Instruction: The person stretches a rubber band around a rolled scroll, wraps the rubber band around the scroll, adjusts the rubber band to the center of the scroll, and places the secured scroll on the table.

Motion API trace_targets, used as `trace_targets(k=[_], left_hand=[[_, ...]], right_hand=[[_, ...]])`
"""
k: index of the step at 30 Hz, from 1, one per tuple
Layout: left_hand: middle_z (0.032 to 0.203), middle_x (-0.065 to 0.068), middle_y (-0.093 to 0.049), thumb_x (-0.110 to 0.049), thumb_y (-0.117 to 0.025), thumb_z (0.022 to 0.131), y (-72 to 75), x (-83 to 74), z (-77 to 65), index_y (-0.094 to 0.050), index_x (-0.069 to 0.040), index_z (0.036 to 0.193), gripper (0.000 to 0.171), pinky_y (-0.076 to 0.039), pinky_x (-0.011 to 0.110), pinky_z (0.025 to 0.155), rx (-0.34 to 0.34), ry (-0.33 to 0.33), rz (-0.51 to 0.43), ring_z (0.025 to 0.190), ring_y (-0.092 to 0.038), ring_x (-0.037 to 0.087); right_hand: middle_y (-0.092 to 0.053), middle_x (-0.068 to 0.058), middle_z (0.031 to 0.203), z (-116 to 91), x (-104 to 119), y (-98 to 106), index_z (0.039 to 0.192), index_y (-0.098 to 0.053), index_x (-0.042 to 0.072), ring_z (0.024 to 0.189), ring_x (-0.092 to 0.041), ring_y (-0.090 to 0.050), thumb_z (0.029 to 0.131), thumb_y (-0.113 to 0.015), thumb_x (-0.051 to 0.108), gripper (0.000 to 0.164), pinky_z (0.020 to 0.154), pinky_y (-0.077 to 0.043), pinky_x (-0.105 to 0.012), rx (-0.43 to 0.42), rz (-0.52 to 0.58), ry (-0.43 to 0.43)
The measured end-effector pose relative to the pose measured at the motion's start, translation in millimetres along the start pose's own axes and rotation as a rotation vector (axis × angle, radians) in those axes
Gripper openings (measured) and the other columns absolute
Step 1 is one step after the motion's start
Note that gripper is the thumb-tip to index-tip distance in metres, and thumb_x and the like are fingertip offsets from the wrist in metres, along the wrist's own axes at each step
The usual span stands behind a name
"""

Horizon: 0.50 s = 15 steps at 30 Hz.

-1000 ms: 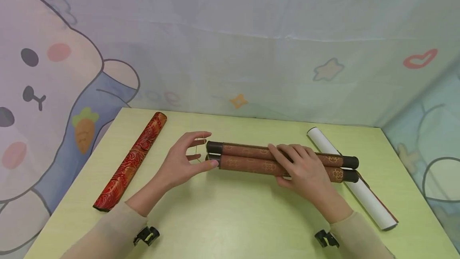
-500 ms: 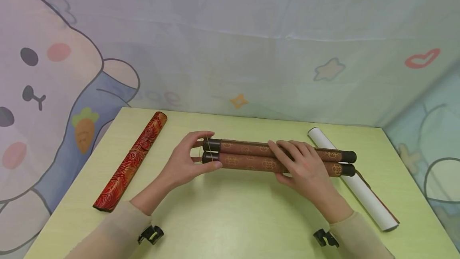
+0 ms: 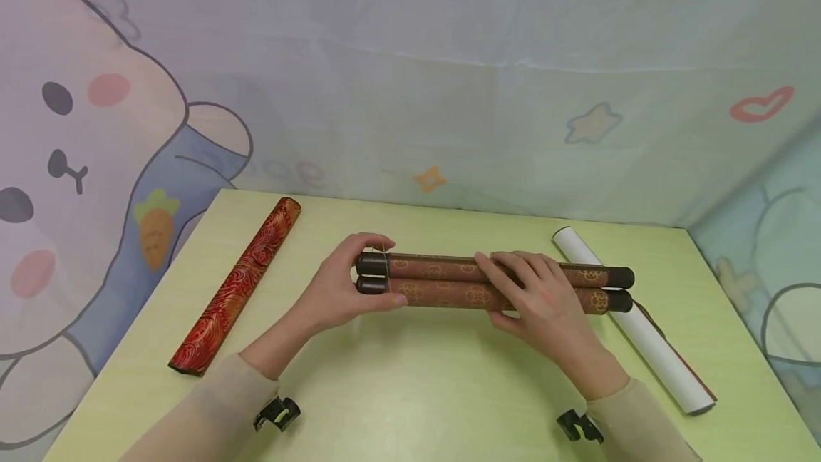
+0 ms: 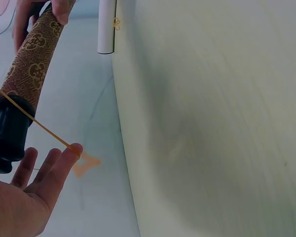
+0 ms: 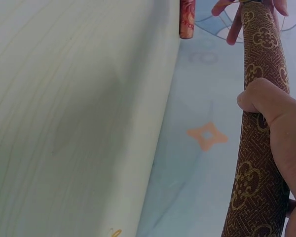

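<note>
Head view, right hand: the right hand (image 3: 545, 301) grips two brown scrolls (image 3: 442, 294), side by side above the tabletop (image 3: 417, 383).
Head view, left hand: the left hand (image 3: 338, 284) is spread, a thin band (image 3: 387, 271) stretched across the scrolls' dark ends.
Red scroll (image 3: 239, 284), white scroll (image 3: 644, 341): at either side.
Left wrist view, band: taut to a fingertip (image 4: 75, 149).
Right wrist view, thumb (image 5: 264, 96): across brown fabric.
</note>
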State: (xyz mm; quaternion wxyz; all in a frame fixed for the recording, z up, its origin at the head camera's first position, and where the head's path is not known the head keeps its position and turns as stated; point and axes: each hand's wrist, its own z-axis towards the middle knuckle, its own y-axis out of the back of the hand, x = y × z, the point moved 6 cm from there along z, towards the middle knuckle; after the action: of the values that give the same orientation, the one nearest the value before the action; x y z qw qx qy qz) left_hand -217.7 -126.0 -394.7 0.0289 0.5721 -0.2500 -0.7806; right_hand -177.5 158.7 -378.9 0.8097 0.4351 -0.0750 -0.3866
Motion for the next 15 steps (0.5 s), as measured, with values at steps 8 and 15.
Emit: trace_targets(k=[8,15], left_hand=[[0.133,0.009,-0.063,-0.026,-0.094,0.083,-4.0,3.8,-0.1,-0.062,-0.022,0.141,0.066,-0.058,0.043,0.085,0.062,0.079,-0.157,0.112,-0.064,0.028],[0.135,0.015,-0.055,-0.020,-0.090,0.089,-10.8,18.8,-3.6,-0.051,-0.007,0.148,0.073,-0.062,0.046,0.089,0.132,0.191,-0.441,0.107,-0.066,0.027]], right_hand=[[-0.066,-0.016,0.130,-2,1,-1,0.155,-0.056,0.010,0.110,-0.039,-0.064,0.071,-0.096,0.025,0.094,0.091,-0.055,-0.055,-0.010,0.008,-0.007],[-0.066,-0.016,0.130,-3,1,-2,0.154,-0.057,0.009,0.111,-0.039,-0.065,0.072,-0.095,0.025,0.091,0.091,-0.056,-0.055,-0.003,0.019,-0.020]])
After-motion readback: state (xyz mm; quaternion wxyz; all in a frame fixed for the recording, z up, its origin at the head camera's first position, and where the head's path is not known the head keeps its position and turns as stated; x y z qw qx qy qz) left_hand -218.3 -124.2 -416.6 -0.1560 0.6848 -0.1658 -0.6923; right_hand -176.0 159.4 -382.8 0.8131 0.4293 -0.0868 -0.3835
